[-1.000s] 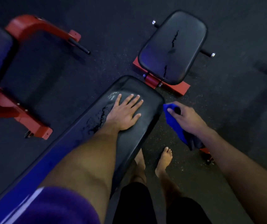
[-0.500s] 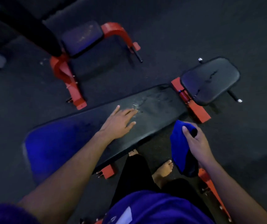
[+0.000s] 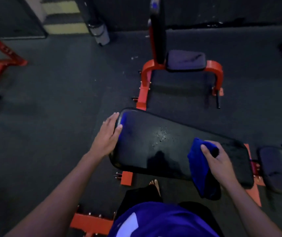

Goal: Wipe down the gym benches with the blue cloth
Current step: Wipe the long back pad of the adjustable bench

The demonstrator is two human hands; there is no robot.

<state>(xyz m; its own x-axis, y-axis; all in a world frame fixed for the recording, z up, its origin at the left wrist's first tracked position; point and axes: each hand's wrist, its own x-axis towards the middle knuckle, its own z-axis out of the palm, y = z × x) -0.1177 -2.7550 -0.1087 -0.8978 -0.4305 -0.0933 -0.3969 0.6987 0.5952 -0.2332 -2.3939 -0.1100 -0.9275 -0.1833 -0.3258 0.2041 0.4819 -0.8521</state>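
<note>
A long black padded bench (image 3: pixel 154 151) on an orange frame lies across the view in front of me, with small droplets near its middle. My left hand (image 3: pixel 108 134) rests open on the bench's left end, fingers over the edge. My right hand (image 3: pixel 217 162) grips the blue cloth (image 3: pixel 200 168) above the right part of the pad; the cloth hangs down past the near edge. A separate black seat pad (image 3: pixel 280 168) sits just right of the bench.
A second orange-framed bench with an upright back (image 3: pixel 157 35) and a dark seat pad (image 3: pixel 185 60) stands behind. Another orange frame (image 3: pixel 0 55) is at the far left. An orange base (image 3: pixel 92 223) lies by my bare foot (image 3: pixel 155 184). Dark rubber floor all around.
The view has swung so the bench now lies crosswise. My left hand slid to the bench's left end. My right hand brought the blue cloth from beside the bench to over its right part.
</note>
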